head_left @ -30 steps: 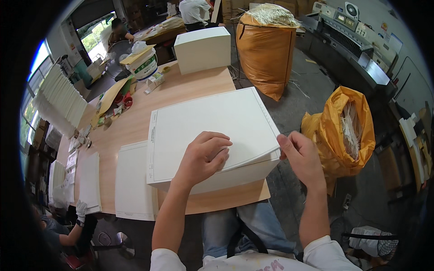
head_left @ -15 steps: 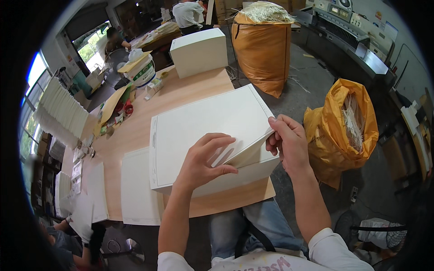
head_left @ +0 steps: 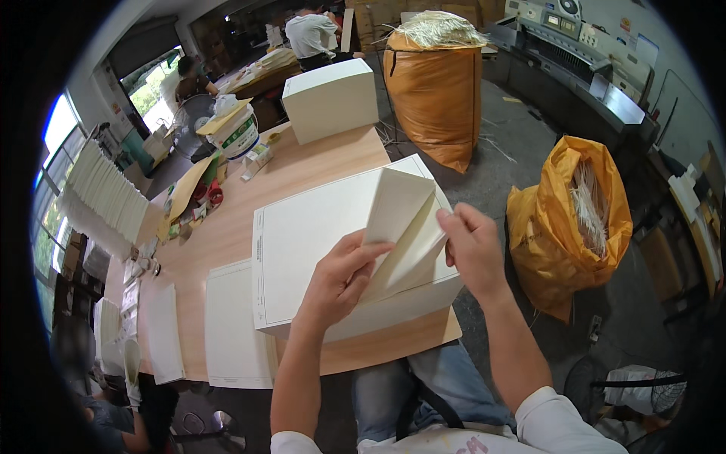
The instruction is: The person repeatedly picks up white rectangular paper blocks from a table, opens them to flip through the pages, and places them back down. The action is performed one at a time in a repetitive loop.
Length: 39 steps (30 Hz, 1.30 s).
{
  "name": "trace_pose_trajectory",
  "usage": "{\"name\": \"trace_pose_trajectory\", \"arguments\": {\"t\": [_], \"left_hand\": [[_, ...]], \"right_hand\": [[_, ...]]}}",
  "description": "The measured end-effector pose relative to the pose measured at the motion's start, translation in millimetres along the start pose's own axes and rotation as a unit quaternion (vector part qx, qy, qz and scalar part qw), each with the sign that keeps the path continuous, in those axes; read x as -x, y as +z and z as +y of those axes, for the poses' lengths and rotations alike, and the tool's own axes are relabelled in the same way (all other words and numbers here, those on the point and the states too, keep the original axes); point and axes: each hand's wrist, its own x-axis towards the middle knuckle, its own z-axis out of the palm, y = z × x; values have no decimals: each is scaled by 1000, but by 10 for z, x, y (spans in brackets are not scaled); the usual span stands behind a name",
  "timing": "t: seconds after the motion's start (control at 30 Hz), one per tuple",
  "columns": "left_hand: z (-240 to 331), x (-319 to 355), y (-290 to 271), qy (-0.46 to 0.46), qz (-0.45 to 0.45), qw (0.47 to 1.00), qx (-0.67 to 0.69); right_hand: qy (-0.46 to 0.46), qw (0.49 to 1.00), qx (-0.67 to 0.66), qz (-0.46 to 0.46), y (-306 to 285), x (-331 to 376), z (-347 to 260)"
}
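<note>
In front of me a thick stack of large off-white paper sheets (head_left: 302,219) with thin printed border lines lies on the wooden table. Its near right part is lifted and curled back as a paper sheet (head_left: 398,204), whether one or several I cannot tell. My left hand (head_left: 340,280) has its thumb and fingers closed on the near side of the lifted paper. At the right edge, my right hand (head_left: 475,246) pinches the paper between thumb and bent fingers.
On the wooden table (head_left: 234,189) are another paper stack (head_left: 333,102), a white bucket (head_left: 233,129), scraps, and a flat sheet stack (head_left: 240,325). Orange sacks of paper strips (head_left: 435,98) (head_left: 567,227) stand right of it. A co-worker's gloved hand (head_left: 134,393) shows lower left.
The paper's near right part has been raised and folded back over the stack. My left hand has gone from spread fingers to a grip on it; my right hand has shifted slightly down.
</note>
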Motion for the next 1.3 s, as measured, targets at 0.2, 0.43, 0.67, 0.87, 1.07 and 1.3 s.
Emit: {"name": "trace_pose_trajectory", "arguments": {"t": [0.2,0.43,0.67,0.87,1.07,1.3], "left_hand": [[-67,20,10,52,-1,998,-23],[-110,46,13,31,-3,999,15],[-12,47,-13,17,-7,1000,-10],[-1,53,4,13,23,1000,4],[-8,29,-15,42,-16,999,-18],[-43,20,20,11,10,1000,15]], "right_hand": [[77,990,-121,3,75,34,-155],[48,993,-105,-4,8,41,-62],[-47,993,103,19,17,35,-29],[-1,1000,-19,-5,65,45,-106],[50,994,-100,7,64,5,-161],[59,988,-144,-15,26,-12,-103]]}}
